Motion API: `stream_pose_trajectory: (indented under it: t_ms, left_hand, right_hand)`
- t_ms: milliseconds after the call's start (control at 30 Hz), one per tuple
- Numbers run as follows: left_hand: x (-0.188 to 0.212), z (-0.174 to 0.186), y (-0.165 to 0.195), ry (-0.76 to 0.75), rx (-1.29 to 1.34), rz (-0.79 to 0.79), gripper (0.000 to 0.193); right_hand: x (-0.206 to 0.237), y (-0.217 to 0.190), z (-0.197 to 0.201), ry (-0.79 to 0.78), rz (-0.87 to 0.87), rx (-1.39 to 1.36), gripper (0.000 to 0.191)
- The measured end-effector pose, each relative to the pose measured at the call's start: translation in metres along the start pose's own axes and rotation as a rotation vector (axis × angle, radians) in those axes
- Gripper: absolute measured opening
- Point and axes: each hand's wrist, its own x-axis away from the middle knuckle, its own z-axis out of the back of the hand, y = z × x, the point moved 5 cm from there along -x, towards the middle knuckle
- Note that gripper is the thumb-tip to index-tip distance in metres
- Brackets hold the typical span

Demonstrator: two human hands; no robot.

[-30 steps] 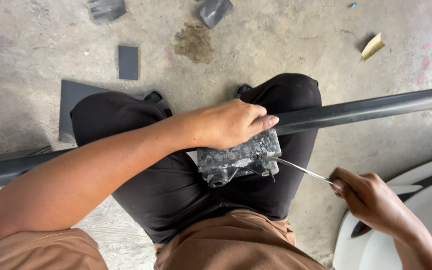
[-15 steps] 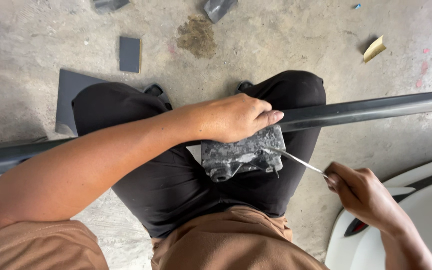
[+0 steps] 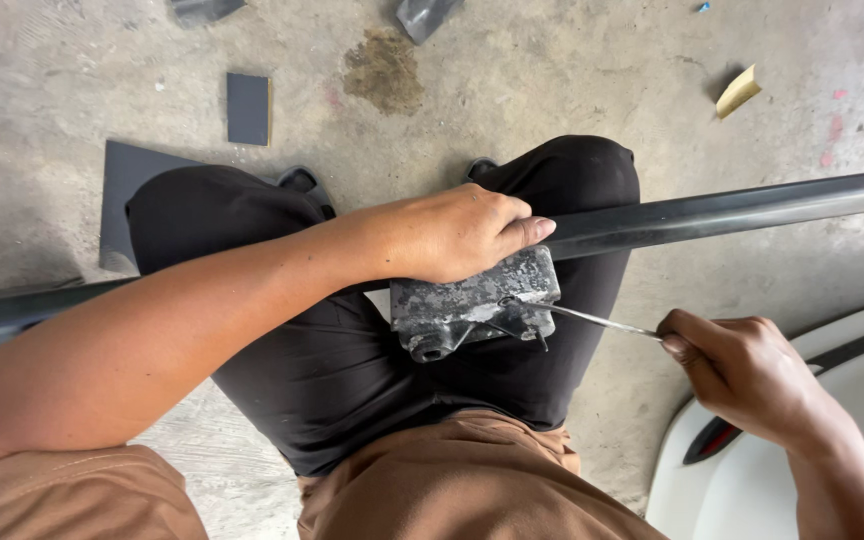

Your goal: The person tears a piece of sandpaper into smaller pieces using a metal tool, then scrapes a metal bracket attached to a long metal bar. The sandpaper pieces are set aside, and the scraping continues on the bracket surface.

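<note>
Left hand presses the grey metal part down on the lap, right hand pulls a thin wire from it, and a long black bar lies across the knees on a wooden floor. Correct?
Not quite: the head view shows a concrete floor, not wood. The left hand does press on the metal part, the right hand pulls the wire, and the bar crosses the knees.

The metal bracket [image 3: 477, 300] is dark grey, mottled with pale silvery patches where its coating has worn. A thin silver wire [image 3: 597, 320] runs off its right side. Behind the bracket lies a long, glossy black bar [image 3: 732, 212]. Under it are black trousers [image 3: 352, 370], and nearer the camera a tan-brown shirt [image 3: 452, 490]. Beyond the bracket, the floor [image 3: 552, 80] is pale grey concrete with a brownish stain [image 3: 384, 70], a dark grey square pad [image 3: 248, 107] and a yellowish scrap [image 3: 738, 91]. Right of the bracket sits a white panel [image 3: 852, 370] with a red and black insert.
</note>
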Motion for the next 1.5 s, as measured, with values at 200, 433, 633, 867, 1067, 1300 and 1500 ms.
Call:
stream_pose_trajectory:
  t_ms: [200,433,633,867,1067,1300,1500]
  left_hand:
    - [0.000,0.001,-0.002,0.025,0.009,-0.035,0.059]
    - [0.000,0.001,-0.003,0.015,0.018,0.000,0.055]
    - [0.003,0.000,-0.001,0.006,-0.049,0.047,0.053]
    - [0.007,0.003,0.002,0.014,-0.033,0.080,0.051]
    - [0.012,0.009,0.010,0.021,-0.053,0.036,0.050]
    - [0.012,0.011,0.011,0.048,-0.062,0.003,0.053]
    - [0.005,0.007,0.004,0.012,-0.025,-0.003,0.055]
  right_hand:
    - [-0.005,0.001,0.005,-0.037,-0.032,0.020,0.013]
    - [0.000,0.018,0.016,-0.085,-0.051,0.144,0.012]
    - [-0.012,0.028,0.032,-0.405,-0.178,0.421,0.023]
    - [-0.016,0.019,0.052,-0.606,-0.298,0.566,0.032]
    - [-0.026,0.012,0.053,-0.611,-0.232,0.529,0.027]
    - [-0.028,0.010,0.054,-0.504,-0.205,0.487,0.023]
    - [-0.025,0.005,0.046,-0.414,-0.212,0.391,0.025]
